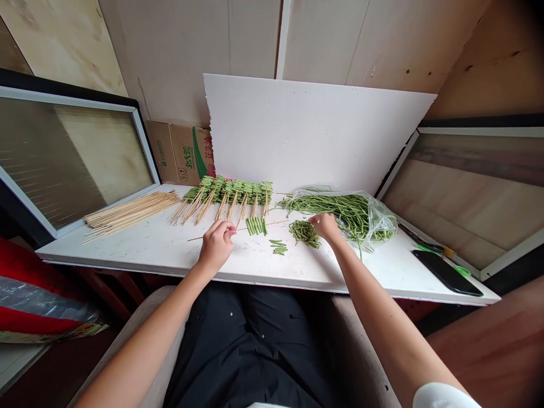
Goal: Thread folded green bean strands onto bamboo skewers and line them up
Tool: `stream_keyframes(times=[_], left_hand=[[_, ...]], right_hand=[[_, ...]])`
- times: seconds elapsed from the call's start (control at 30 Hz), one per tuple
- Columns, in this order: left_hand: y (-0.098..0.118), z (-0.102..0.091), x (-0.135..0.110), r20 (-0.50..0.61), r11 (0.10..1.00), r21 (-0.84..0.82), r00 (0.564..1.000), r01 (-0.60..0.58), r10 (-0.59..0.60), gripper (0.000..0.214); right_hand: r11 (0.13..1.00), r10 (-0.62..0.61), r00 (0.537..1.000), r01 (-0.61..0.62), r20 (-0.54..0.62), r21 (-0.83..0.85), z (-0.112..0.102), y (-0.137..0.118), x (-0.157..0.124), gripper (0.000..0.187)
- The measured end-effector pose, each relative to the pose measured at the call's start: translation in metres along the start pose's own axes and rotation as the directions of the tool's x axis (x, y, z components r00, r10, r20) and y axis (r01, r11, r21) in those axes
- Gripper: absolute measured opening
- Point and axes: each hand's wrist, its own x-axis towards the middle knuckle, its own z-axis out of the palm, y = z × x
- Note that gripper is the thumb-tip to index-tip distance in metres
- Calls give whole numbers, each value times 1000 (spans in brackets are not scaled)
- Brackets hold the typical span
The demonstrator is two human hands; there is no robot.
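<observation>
Head view: sheaf of thin bamboo skewers (134,212), nine o'clock. Left hand (217,242), eight o'clock, knuckles up, pinching single skewer (241,229) threaded with parallel green-bean segments (256,226), seven o'clock. Heap of short-cut beans (304,234), four o'clock; right hand (325,225), apart, palm down at heap's edge, grip indiscernible. Slender long beans (340,208), crinkled clear plastic bag (386,222), three o'clock.

White table (165,243) — bare skewers (131,214), bean-filled skewers (232,191), cut beans (304,234), bagged beans (335,207)

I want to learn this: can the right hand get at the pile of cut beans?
Looks like yes: the right hand is right by the edge of the pile of cut beans, and nothing seems to block it.
</observation>
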Motion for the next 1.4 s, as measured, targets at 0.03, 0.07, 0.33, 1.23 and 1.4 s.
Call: stream_keyframes(times=[0.03,0.07,0.33,1.23,1.4], left_hand=[[0,0,1,-1,1000,-1,1000,2,-2,22],[-1,-1,1,-3,1000,-1,1000,1,-1,21],[-8,-4,3,-6,1000,23,1000,5,-5,22],[-10,-1,0,19,1000,23,1000,-18,18,22],[-9,1,-1,25,1000,18,999,-20,20,23]], right_hand=[[1000,5,1000,-5,-1,-3,-2,0,-1,24],[1000,5,1000,-5,-3,9,-4,-1,-3,26],[926,-345,905,285,248,248,8,-44,-53,26],[907,-382,861,419,335,-41,29,-85,-77,27],[921,-338,899,377,280,-98,37,-90,-85,24]])
